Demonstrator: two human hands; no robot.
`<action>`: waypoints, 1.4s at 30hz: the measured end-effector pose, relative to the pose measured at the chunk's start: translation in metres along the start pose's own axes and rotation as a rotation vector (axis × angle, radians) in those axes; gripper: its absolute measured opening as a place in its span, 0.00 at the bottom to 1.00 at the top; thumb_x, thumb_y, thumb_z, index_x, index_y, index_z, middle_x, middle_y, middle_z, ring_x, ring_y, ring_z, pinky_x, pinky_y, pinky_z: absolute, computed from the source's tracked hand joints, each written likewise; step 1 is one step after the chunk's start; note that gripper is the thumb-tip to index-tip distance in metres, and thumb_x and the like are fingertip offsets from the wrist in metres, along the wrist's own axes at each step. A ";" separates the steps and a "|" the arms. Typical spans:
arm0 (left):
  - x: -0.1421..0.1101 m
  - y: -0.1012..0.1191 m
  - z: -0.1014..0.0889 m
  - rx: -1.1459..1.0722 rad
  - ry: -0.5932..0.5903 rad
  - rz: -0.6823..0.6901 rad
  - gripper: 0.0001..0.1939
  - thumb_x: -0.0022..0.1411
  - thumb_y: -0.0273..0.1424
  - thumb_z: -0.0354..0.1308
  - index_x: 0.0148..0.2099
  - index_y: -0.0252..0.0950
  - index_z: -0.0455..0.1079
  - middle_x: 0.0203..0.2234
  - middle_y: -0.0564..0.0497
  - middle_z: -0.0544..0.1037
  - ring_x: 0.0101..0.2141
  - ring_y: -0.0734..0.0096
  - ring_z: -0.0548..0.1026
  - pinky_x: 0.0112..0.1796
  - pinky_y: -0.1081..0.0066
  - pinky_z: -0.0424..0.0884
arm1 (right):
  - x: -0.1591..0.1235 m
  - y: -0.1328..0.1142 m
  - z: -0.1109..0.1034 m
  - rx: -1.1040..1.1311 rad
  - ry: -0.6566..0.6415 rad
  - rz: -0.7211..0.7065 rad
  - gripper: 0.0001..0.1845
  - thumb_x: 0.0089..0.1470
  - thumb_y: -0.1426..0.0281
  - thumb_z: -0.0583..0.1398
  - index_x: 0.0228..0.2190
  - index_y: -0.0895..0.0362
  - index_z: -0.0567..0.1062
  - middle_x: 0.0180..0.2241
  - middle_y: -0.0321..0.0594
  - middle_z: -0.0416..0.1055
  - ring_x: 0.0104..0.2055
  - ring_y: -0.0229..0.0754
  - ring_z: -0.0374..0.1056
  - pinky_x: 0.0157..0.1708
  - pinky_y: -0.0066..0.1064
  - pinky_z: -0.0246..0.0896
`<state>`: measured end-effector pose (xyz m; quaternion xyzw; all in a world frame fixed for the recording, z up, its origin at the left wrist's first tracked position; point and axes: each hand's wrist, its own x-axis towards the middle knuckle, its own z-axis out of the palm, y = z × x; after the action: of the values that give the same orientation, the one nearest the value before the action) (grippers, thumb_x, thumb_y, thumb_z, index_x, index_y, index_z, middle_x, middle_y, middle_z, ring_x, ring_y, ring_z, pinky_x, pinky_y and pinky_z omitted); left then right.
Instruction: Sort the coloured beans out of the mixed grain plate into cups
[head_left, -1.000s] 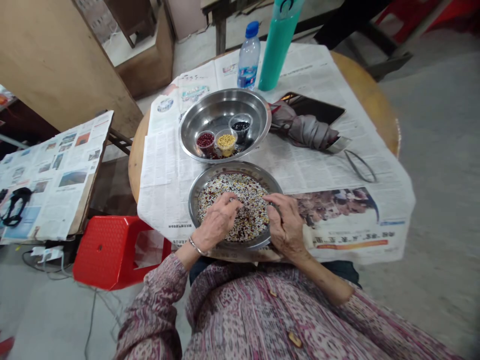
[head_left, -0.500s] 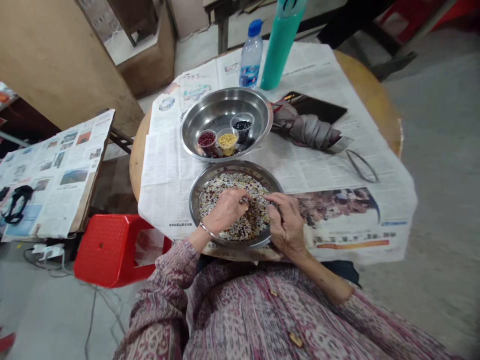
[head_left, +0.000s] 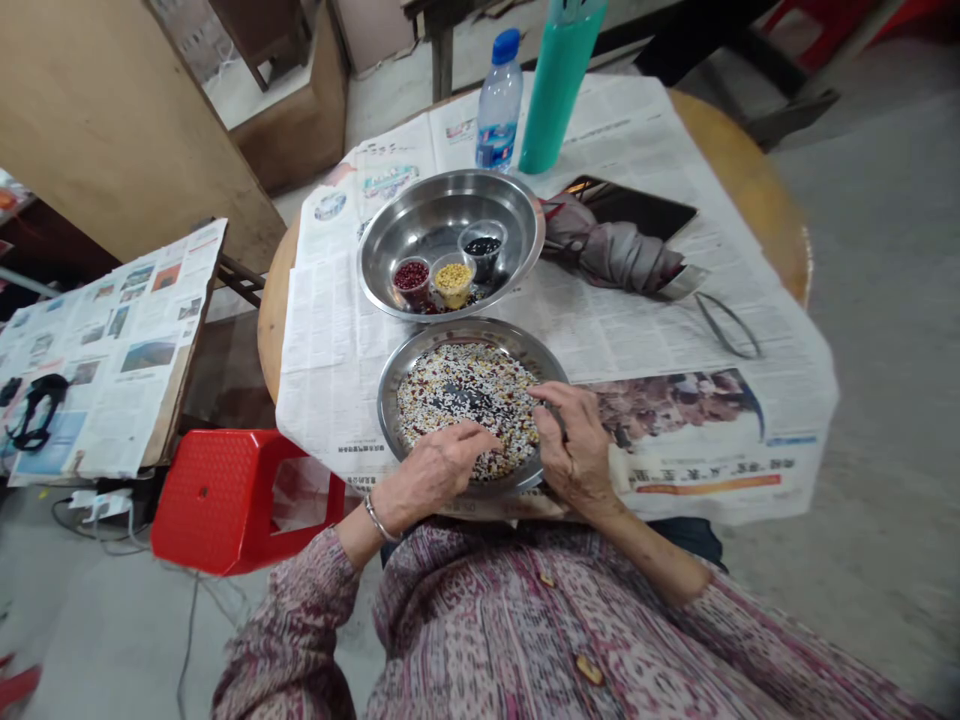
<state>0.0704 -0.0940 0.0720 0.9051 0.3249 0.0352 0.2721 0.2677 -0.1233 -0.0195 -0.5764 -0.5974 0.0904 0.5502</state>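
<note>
A shallow metal basin (head_left: 388,405) near the table's front edge holds mixed white, dark red, yellow and black grains and beans (head_left: 457,385). My left hand (head_left: 442,465) is over its near edge, fingers drawn together and pointing right; whatever is between the tips is hidden. At the right rim, my right hand (head_left: 576,440) is curled with thumb and forefinger apart, and I see nothing between them. Behind stands a larger metal basin (head_left: 375,235) containing three clear cups: one of dark red beans (head_left: 412,280), one of yellow beans (head_left: 453,280), one of black beans (head_left: 482,250).
Newspaper (head_left: 330,350) covers the round table. At the back stand a water bottle (head_left: 499,110) and a green bottle (head_left: 559,95). A folded grey umbrella (head_left: 622,255) and a dark flat device (head_left: 637,212) lie to the right. A red stool (head_left: 217,495) is at the left.
My left hand has drawn back toward me and down from the middle of the grain, uncovering a dark patch there. My right hand stays about where it was.
</note>
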 end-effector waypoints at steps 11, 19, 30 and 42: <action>0.044 -0.012 0.004 0.127 0.033 -0.223 0.12 0.67 0.24 0.58 0.52 0.37 0.74 0.48 0.45 0.74 0.49 0.61 0.74 0.54 0.60 0.75 | 0.000 -0.002 0.000 -0.012 -0.005 -0.001 0.12 0.66 0.69 0.55 0.48 0.52 0.76 0.46 0.45 0.75 0.50 0.49 0.70 0.51 0.45 0.65; 0.073 -0.015 0.002 -0.157 0.096 -0.172 0.10 0.61 0.20 0.58 0.40 0.34 0.79 0.34 0.50 0.82 0.38 0.67 0.79 0.49 0.66 0.75 | 0.001 -0.002 -0.001 -0.009 -0.010 -0.003 0.13 0.66 0.70 0.56 0.49 0.52 0.75 0.46 0.46 0.75 0.50 0.49 0.70 0.51 0.46 0.66; 0.091 -0.042 -0.002 0.004 0.421 -0.093 0.17 0.66 0.16 0.51 0.50 0.36 0.73 0.48 0.47 0.78 0.50 0.67 0.76 0.56 0.63 0.72 | 0.002 -0.004 -0.001 0.005 -0.008 0.012 0.13 0.65 0.69 0.55 0.48 0.51 0.75 0.46 0.45 0.76 0.50 0.49 0.71 0.52 0.46 0.66; 0.059 -0.033 -0.005 0.153 0.244 -0.325 0.07 0.69 0.27 0.59 0.49 0.37 0.73 0.44 0.47 0.74 0.46 0.62 0.74 0.51 0.61 0.74 | 0.003 -0.004 -0.002 0.014 -0.030 0.055 0.13 0.64 0.69 0.56 0.48 0.51 0.76 0.46 0.45 0.76 0.51 0.50 0.71 0.53 0.47 0.64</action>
<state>0.0969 -0.0347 0.0526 0.8478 0.4989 0.0752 0.1633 0.2677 -0.1235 -0.0135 -0.5874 -0.5888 0.1181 0.5425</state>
